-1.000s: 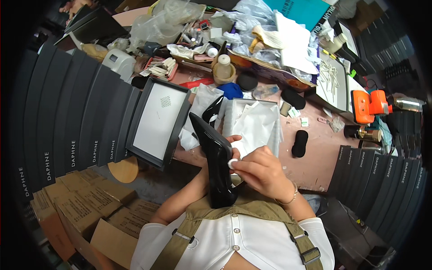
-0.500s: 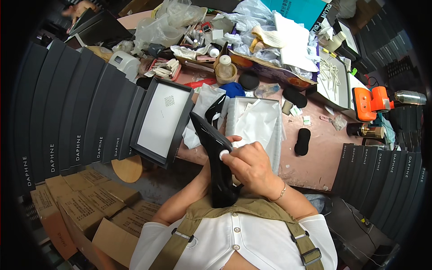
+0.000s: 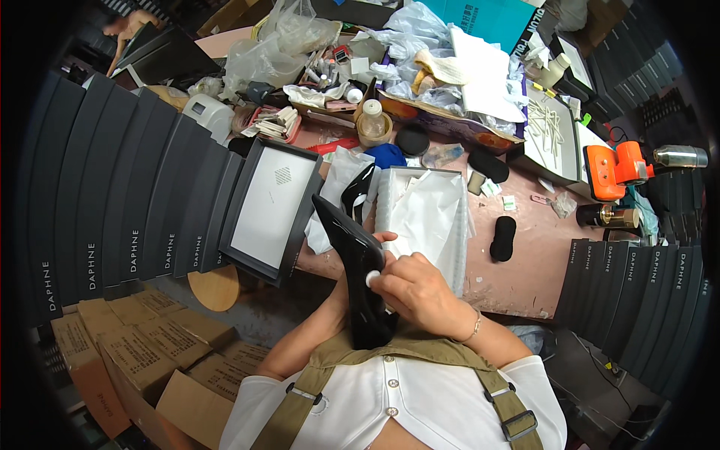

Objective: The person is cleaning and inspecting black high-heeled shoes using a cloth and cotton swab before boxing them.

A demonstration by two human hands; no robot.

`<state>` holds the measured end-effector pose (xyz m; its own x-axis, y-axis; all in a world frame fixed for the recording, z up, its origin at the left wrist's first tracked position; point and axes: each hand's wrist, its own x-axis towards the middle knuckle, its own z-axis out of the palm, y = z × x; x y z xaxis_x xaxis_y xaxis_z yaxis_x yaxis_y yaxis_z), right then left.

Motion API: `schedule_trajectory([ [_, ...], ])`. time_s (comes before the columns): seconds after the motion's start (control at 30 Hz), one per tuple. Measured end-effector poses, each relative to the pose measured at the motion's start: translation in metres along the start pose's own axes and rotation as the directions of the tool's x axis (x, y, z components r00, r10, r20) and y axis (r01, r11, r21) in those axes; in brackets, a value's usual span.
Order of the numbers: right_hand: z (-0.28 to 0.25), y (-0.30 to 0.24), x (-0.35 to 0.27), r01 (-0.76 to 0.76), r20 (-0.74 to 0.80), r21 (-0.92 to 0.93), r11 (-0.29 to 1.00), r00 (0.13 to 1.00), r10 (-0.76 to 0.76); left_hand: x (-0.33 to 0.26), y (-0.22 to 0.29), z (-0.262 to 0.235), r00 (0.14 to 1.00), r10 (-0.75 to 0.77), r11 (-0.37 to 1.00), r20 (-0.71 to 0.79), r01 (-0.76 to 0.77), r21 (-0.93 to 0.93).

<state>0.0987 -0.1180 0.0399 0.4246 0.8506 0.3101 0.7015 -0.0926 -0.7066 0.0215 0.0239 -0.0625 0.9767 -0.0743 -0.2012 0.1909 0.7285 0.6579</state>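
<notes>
1. Since the earlier frames the shoe has tipped nearer upright, its pointed toe now aimed up at the lid, and the right hand has slid down from the shoe's upper edge to its middle.
2. Surface: pink and cluttered, with stacks of dark boxes flanking it and an open box lined with white tissue just beyond the hands.
3. Shoe: black, glossy, held at chest height between the person and the box.
4. Left hand: mostly hidden behind the shoe; fingers seem wrapped round it, though I cannot tell for sure.
5. Right hand: fingers together, pinching a small white pad against the shoe's side.
6. Judged step: wiping the shoe clean; next likely calls for turning it to reach unwiped patches.
</notes>
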Motion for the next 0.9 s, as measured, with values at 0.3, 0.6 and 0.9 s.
schedule_trajectory([
  [0.3,-0.016,-0.003,0.007,0.172,0.203,0.301,0.938,0.949,-0.240,0.007,0.000,-0.008,0.989,0.000,0.893,0.150,0.068,-0.444],
  [0.6,-0.095,0.041,-0.054,0.330,-0.559,0.789,0.518,0.736,0.382,0.032,0.001,-0.043,0.868,0.041,0.453,0.496,0.426,-0.783],
  [0.9,-0.045,0.011,-0.051,-0.302,-0.101,0.403,0.864,0.924,0.370,0.035,0.002,-0.055,0.918,-0.183,0.355,0.350,0.394,-0.848],
])
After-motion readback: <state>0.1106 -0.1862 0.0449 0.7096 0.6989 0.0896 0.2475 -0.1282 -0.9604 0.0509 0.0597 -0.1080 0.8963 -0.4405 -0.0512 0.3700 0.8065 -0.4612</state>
